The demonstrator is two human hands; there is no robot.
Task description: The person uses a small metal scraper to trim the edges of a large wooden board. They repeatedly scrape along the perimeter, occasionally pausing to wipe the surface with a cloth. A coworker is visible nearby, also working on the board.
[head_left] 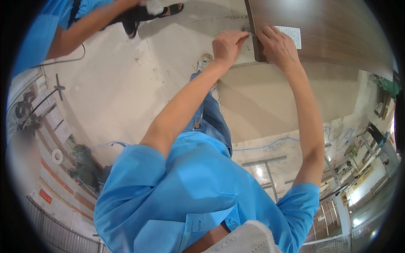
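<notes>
A dark brown wooden panel [329, 29] with a squared edge stands at the upper right, in front of me. Beside its left edge, my left hand [230, 47] is closed in a pinch, with a small pale piece showing at its fingertips, too small to name. My right hand [279, 48] lies over the panel's corner, its fingers bent and drawn together at the edge close to the left fingertips. What the right fingers hold, if anything, is hidden. Partly behind that hand, a white printed label [291, 36] lies on the panel's face.
At the upper left another person's arm [86, 33] in a blue sleeve reaches across, with sandalled feet [171, 10] beyond. A blue hose [270, 144] runs over the floor to the right. Metal frames [265, 162] stand lower right; a floor fan [26, 107] is far left.
</notes>
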